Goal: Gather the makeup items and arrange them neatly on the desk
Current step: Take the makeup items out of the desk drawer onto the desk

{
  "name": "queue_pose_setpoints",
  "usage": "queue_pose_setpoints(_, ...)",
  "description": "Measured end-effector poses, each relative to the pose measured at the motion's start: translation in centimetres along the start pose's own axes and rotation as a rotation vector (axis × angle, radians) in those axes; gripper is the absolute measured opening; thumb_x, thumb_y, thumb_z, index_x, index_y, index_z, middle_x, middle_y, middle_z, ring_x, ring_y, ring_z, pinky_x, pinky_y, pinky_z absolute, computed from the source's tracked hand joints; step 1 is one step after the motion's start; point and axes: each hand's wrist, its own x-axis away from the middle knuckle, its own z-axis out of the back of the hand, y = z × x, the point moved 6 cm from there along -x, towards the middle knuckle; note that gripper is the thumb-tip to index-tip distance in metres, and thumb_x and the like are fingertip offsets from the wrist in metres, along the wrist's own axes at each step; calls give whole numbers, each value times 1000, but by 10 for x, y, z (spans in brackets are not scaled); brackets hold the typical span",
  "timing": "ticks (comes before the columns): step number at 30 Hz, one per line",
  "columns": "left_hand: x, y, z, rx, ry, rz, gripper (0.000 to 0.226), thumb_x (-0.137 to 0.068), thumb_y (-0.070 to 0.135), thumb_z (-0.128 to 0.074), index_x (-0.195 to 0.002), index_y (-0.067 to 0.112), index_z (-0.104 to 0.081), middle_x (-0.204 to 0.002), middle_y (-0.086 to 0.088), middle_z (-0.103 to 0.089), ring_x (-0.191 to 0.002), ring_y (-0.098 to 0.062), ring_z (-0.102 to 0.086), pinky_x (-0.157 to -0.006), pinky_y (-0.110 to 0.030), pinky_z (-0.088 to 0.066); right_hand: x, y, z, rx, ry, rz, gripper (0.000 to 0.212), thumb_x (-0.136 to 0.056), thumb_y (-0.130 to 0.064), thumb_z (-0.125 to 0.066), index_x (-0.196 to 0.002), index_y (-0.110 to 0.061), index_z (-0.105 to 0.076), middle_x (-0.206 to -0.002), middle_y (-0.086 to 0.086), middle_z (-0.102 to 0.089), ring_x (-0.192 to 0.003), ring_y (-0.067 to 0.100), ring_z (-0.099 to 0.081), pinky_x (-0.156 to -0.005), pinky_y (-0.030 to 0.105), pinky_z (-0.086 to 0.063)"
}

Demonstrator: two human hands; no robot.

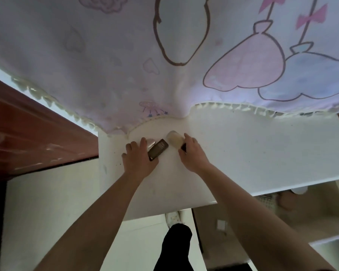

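Observation:
On the white desk (243, 153), near its back left corner, lie the makeup items. My left hand (138, 159) holds a dark flat rectangular case (158, 149), thumb along its side. A round pinkish compact (151, 144) lies just beyond my left fingertips. My right hand (192, 153) grips a pale beige bottle (174, 141) with a black cap that lies tilted on the desk. Bottle and dark case sit close together, nearly touching.
A white curtain (164, 65) with pink and blue drawings hangs down to the desk's back edge. A reddish-brown wooden panel (27, 124) stands left of the desk. Below the desk are my leg in black (174, 249), a white shoe (172, 218) and the floor.

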Motion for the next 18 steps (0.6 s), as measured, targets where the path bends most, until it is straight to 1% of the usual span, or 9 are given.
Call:
queue_pose_setpoints(2,2,-9,-7,-25,-2,22,94,-78,68,-56,-149,19,-19,-138,-15,-38,-130,-36,-33,-93,-49,-41,-1,-8,-7,85,-86,38,65,-101,-22,-44,-157,-13,-13,-156,11,-31,-140,34,-31,-111,44,-33)
queue_pose_setpoints(5,13,-17,-15,-24,-7,59,100,-84,73,-44,-154,18,0,-157,-21,-13,-145,-41,-11,-106,-58,-31,-1,-12,-16,226,-176,82,70,-99,-20,-41,-157,-16,-3,-163,2,-20,-142,34,-22,-112,47,-32)
queue_pose_setpoints(8,22,-24,-22,1,-27,86,100,-86,74,-37,-155,19,11,-161,-21,4,-148,-43,2,-112,-61,-24,3,-11,-23,297,-243,105,74,-97,-15,-37,-158,-19,5,-165,-1,-10,-146,34,-13,-115,49,-25)
queue_pose_setpoints(10,25,-26,-25,19,-69,83,104,-84,78,-34,-153,21,18,-161,-20,16,-148,-41,13,-115,-62,-13,8,-11,-26,316,-280,114,76,-97,-15,-38,-158,-22,7,-166,0,-4,-149,33,-6,-117,50,-18)
queue_pose_setpoints(12,29,-25,-21,16,-74,58,104,-83,82,-29,-153,23,21,-159,-17,24,-147,-39,19,-116,-62,-3,15,-10,-23,304,-280,118,77,-98,-18,-41,-158,-26,7,-166,5,-1,-151,32,-1,-119,51,-13)
queue_pose_setpoints(13,31,-23,-15,11,-49,35,101,-84,81,-26,-153,23,19,-159,-17,24,-147,-38,20,-116,-62,-1,19,-9,-19,290,-254,116,77,-99,-19,-43,-158,-27,6,-166,7,-2,-151,31,-1,-120,51,-13)
queue_pose_setpoints(15,36,-14,-1,-7,23,-15,93,-88,77,-21,-155,23,15,-160,-17,23,-147,-38,20,-116,-62,1,30,-1,-6,257,-170,101,76,-100,-21,-44,-158,-27,4,-166,7,-5,-152,28,-4,-119,48,-16)
queue_pose_setpoints(18,47,11,14,-34,81,-86,84,-93,69,-22,-156,22,9,-161,-17,20,-148,-38,17,-117,-62,0,56,22,20,226,-63,59,74,-101,-30,-44,-158,-25,3,-166,7,-7,-151,27,-9,-119,46,-20)
